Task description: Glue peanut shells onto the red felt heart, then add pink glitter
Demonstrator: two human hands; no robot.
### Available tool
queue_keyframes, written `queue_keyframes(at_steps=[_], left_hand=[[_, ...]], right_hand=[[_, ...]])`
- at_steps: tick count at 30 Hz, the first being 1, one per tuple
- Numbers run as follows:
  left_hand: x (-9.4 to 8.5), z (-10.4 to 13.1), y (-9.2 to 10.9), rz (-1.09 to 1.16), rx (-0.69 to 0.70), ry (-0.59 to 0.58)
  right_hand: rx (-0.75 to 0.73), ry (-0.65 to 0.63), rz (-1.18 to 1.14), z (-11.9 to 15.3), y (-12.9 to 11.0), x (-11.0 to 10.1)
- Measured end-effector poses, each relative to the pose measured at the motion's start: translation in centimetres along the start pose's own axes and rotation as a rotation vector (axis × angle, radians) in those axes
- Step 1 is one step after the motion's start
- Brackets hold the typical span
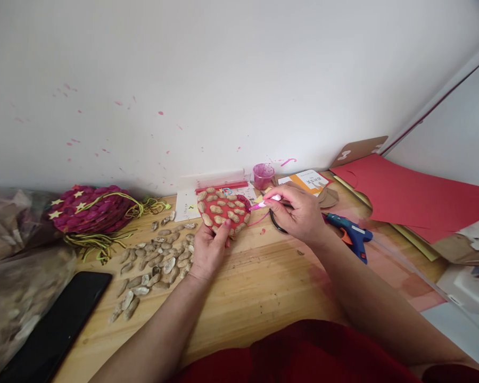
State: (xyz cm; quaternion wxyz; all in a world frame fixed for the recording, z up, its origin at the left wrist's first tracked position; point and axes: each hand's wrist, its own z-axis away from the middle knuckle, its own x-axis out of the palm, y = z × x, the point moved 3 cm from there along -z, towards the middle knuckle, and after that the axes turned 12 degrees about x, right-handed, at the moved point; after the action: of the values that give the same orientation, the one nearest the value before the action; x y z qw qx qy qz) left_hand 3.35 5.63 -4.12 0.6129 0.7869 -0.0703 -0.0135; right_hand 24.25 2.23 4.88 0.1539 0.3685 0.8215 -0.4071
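My left hand (212, 247) grips the lower edge of a red disc (212, 208) covered with peanut shells, thumb on its face. Most shells on it are tan; those at its upper right are dark magenta. Pinched in my right hand (297, 213) is a paintbrush (268, 202) with a white handle and a pink front end. Its tip meets or nearly meets the disc's right edge. Just behind stands a clear cup (264, 176) stained with pink paint. Loose peanut shells (159, 255) lie on the table left of my left hand.
Magenta shell-covered discs with stars and cords (91, 210) are stacked at the left. A black phone (56, 324) lies beside a plastic bag (16, 298). Right of my right hand are a blue glue gun (353, 234) and red card sheets (419, 194). A paint-spattered wall (207, 96) rises behind.
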Motion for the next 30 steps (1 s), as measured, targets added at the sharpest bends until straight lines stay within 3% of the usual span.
queue_keyframes(at_steps=[12, 17, 24, 27, 30], left_hand=[[-0.1, 0.0, -0.3, 0.009, -0.02, 0.017], [0.0, -0.2, -0.3, 0.013, -0.043, 0.033], [0.1, -0.5, -0.6, 0.071, -0.046, 0.062], [0.1, -0.4, -0.5, 0.143, -0.043, 0.092], [0.3, -0.3, -0.1, 0.203, -0.044, 0.09]], right_hand=[[0.03, 0.044, -0.015, -0.1, 0.2, 0.1], [0.078, 0.211, -0.003, -0.2, 0.8, -0.8], [0.337, 0.397, 0.073, -1.7, 2.9, -2.2], [0.344, 0.393, 0.105, -3.9, 3.9, -2.1], [0.405, 0.227, 0.316, -6.4, 5.3, -0.8]])
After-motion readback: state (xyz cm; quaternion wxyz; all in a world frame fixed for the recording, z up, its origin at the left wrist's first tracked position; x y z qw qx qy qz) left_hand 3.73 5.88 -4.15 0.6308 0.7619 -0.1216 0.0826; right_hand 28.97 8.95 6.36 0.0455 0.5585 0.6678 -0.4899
